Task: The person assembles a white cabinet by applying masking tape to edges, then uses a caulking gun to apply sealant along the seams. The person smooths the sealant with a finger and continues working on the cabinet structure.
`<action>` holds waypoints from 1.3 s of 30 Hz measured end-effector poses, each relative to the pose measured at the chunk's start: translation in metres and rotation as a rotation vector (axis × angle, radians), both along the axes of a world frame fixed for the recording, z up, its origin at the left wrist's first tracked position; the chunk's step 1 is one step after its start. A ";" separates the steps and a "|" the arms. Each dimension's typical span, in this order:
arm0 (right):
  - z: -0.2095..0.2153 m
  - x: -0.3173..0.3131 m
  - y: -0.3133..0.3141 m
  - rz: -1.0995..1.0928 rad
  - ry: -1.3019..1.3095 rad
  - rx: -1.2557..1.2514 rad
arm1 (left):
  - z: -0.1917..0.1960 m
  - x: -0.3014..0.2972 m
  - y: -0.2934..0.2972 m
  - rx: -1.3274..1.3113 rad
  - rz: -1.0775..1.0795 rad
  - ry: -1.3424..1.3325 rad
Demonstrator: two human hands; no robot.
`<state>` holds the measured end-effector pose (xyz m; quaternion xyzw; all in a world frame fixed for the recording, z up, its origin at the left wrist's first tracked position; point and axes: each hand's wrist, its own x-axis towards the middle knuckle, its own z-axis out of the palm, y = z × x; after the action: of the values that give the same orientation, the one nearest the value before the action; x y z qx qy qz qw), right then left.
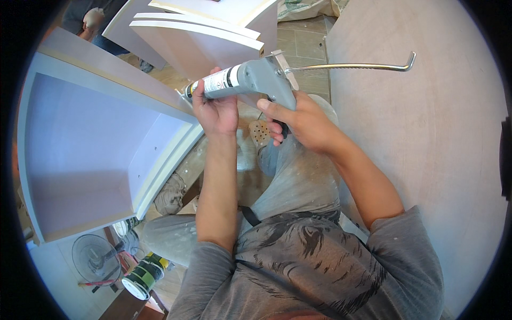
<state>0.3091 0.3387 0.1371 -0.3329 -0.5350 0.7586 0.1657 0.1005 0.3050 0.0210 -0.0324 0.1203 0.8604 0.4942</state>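
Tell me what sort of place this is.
Probably a workshop or a room being fitted out: there's an open white cabinet at left, a green-and-black bucket nearby, and a caulking gun held by the left hand and right hand.

upper left: co-worker (95, 18) cut off | upper centre: nozzle (183, 96) tip too small, perhaps touching panel (120, 74) | right edge: dark object (505, 157) cropped
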 end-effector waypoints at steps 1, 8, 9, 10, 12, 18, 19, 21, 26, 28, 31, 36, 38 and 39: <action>0.000 -0.001 0.002 0.009 0.006 -0.031 | -0.001 -0.002 0.001 0.004 0.001 -0.002; -0.001 -0.004 0.005 0.008 0.016 -0.082 | -0.001 -0.004 0.005 -0.009 0.016 -0.064; -0.003 -0.004 0.005 -0.003 0.021 -0.075 | 0.000 -0.003 0.005 -0.021 0.023 -0.069; -0.002 -0.005 0.004 -0.005 0.021 -0.070 | -0.002 -0.004 0.004 -0.008 0.006 -0.056; 0.001 -0.005 0.003 -0.009 0.023 -0.057 | -0.002 -0.005 0.003 0.019 -0.029 -0.028; 0.013 0.009 0.005 0.028 -0.027 -0.054 | 0.011 0.013 -0.005 -0.003 -0.003 -0.065; 0.015 0.013 0.005 0.035 -0.041 -0.043 | 0.011 0.016 -0.007 0.014 -0.011 -0.063; 0.018 0.018 0.005 0.051 -0.068 -0.022 | 0.012 0.022 -0.011 0.048 -0.026 -0.059; 0.025 0.030 -0.001 0.074 -0.109 0.015 | 0.016 0.033 -0.021 0.063 -0.038 -0.072; 0.026 0.034 -0.003 0.064 -0.106 0.011 | 0.015 0.037 -0.024 0.068 -0.046 -0.079; 0.028 0.040 -0.006 0.059 -0.093 0.020 | 0.017 0.044 -0.028 0.086 -0.060 -0.110; 0.040 0.050 -0.009 0.074 -0.133 0.058 | 0.024 0.055 -0.037 0.130 -0.090 -0.142; 0.038 0.055 -0.012 0.072 -0.130 0.043 | 0.025 0.060 -0.042 0.140 -0.103 -0.148; 0.038 0.057 -0.013 0.069 -0.129 0.036 | 0.026 0.062 -0.044 0.145 -0.112 -0.153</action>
<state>0.3659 0.3254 0.1754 -0.3596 -0.5693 0.7310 0.1106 0.1625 0.2614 0.0465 -0.0553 0.0214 0.8329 0.5502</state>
